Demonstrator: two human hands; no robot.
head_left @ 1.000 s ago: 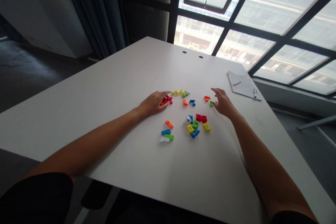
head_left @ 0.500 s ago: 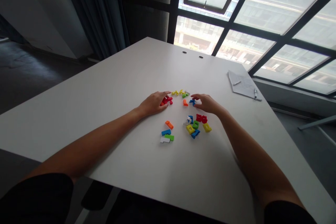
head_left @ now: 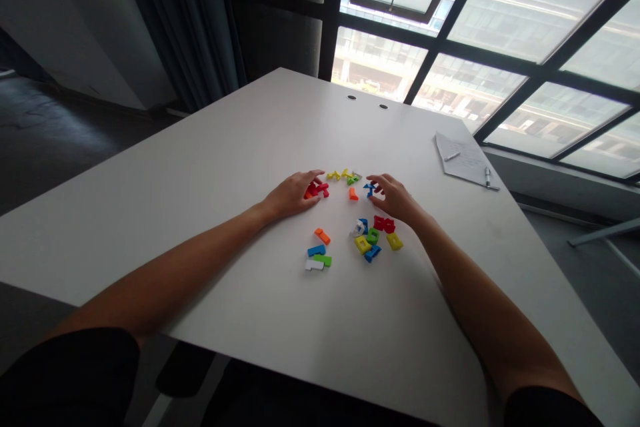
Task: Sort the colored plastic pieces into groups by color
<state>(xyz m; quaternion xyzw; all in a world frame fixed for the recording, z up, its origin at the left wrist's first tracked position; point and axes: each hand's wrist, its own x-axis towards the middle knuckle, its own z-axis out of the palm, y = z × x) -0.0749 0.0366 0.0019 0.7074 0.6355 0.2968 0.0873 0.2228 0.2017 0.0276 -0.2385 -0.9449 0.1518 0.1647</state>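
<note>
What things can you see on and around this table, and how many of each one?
White rectangular table: one, white, under the hands and everything on it.
Small plastic puzzle blocks: about twenty, red, yellow, orange, green, blue and white, in loose groups mid-table; exact count unclear.
Sheet of paper with writing: one, white, at the table's far right.
Slim pen: one, grey, on the paper.
Metal pen: one, silver, at the paper's edge.
Large window: one, dark frames, beyond the table.
Curtain: one, dark, left of the window.
Left hand: one, on the table, fingers at the red blocks.
Right hand: one, fingers beside a blue block.
</note>
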